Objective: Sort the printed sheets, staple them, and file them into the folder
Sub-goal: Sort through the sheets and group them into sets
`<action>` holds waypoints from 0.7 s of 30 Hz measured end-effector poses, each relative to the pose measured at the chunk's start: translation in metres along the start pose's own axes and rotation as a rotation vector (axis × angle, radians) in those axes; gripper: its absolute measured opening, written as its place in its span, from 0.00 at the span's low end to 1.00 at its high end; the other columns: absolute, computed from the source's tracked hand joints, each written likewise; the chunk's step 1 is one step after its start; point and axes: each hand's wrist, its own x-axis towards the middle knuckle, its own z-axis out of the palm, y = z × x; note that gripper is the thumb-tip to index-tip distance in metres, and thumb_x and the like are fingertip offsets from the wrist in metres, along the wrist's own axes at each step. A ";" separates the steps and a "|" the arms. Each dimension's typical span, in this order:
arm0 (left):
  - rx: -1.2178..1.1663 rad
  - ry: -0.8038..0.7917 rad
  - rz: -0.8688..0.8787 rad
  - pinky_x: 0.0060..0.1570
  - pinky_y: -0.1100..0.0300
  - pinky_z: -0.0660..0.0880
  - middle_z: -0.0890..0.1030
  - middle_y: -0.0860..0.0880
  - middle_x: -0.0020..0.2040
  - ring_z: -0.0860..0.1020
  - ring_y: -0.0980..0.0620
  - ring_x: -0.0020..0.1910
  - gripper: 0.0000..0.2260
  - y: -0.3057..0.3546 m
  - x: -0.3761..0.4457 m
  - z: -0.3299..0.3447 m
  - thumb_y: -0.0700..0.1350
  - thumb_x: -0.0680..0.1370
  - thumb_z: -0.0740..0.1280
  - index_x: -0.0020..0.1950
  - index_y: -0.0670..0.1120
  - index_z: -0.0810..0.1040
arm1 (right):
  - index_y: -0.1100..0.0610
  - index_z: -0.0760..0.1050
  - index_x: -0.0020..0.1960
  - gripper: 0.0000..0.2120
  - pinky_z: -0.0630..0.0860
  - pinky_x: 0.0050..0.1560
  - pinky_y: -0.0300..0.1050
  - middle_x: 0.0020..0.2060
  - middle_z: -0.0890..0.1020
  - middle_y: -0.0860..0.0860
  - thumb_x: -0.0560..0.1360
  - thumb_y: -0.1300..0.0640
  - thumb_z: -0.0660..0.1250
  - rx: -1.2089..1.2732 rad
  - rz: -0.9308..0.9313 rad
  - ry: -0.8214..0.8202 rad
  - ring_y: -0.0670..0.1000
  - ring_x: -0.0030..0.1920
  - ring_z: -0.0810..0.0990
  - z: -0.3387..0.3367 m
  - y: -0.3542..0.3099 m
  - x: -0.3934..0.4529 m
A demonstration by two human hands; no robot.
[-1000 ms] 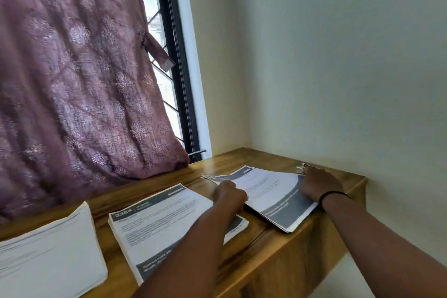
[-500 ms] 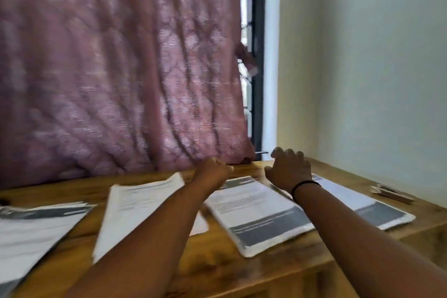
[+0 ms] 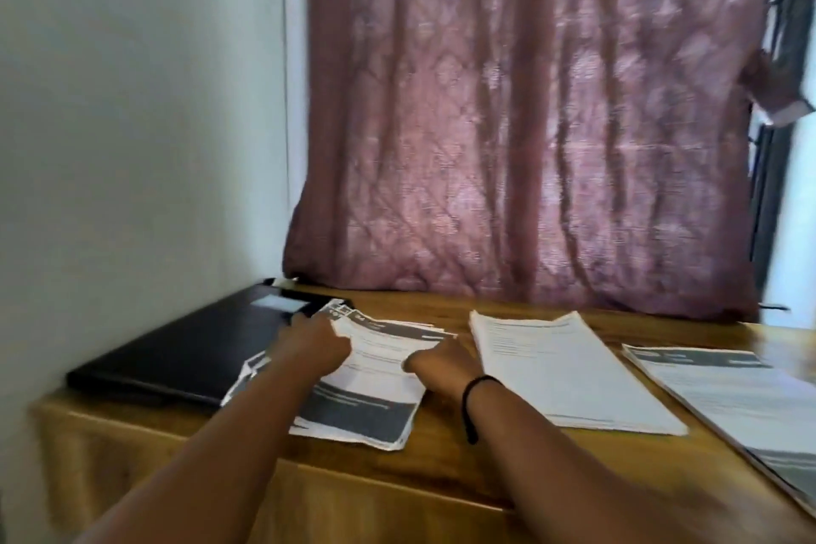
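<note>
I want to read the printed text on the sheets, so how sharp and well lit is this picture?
Head view: motion blur smears everything; the text on the sheets under the left hand and right hand is unreadable. Light glows through the curtain, the black folder stays dark, and the forearms are softest.

I see bare wood along the front edge of the table (image 3: 441,477). At its left end the black folder (image 3: 185,345) blocks, and paper stacks (image 3: 565,371) fill the middle and right.

Two bare forearms, no sleeves; a thin black band (image 3: 471,406) around the right wrist.
</note>
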 end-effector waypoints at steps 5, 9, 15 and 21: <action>0.120 -0.013 -0.150 0.65 0.45 0.65 0.68 0.43 0.71 0.67 0.41 0.69 0.30 -0.050 0.012 -0.010 0.62 0.73 0.65 0.71 0.50 0.65 | 0.59 0.70 0.68 0.31 0.78 0.54 0.47 0.62 0.78 0.53 0.67 0.52 0.68 0.210 0.124 0.033 0.54 0.56 0.78 0.031 -0.014 0.010; -0.159 -0.159 -0.046 0.56 0.56 0.73 0.79 0.43 0.60 0.77 0.48 0.54 0.22 -0.047 0.033 -0.014 0.51 0.75 0.70 0.64 0.42 0.74 | 0.61 0.70 0.68 0.26 0.75 0.49 0.43 0.62 0.77 0.54 0.71 0.60 0.70 0.430 0.148 -0.019 0.55 0.58 0.77 0.026 -0.016 0.013; -0.626 -0.641 -0.079 0.56 0.48 0.77 0.83 0.38 0.53 0.82 0.40 0.52 0.14 -0.048 0.021 -0.051 0.35 0.74 0.68 0.59 0.38 0.79 | 0.58 0.75 0.54 0.11 0.70 0.33 0.41 0.40 0.78 0.54 0.72 0.62 0.68 0.565 0.234 -0.096 0.51 0.36 0.74 -0.001 0.004 0.007; -0.959 -0.697 0.035 0.46 0.47 0.81 0.81 0.34 0.55 0.82 0.37 0.50 0.23 -0.053 -0.001 -0.055 0.25 0.68 0.63 0.62 0.39 0.74 | 0.56 0.77 0.54 0.12 0.75 0.33 0.40 0.44 0.82 0.53 0.72 0.59 0.71 0.604 0.250 -0.242 0.50 0.37 0.77 -0.014 0.011 0.000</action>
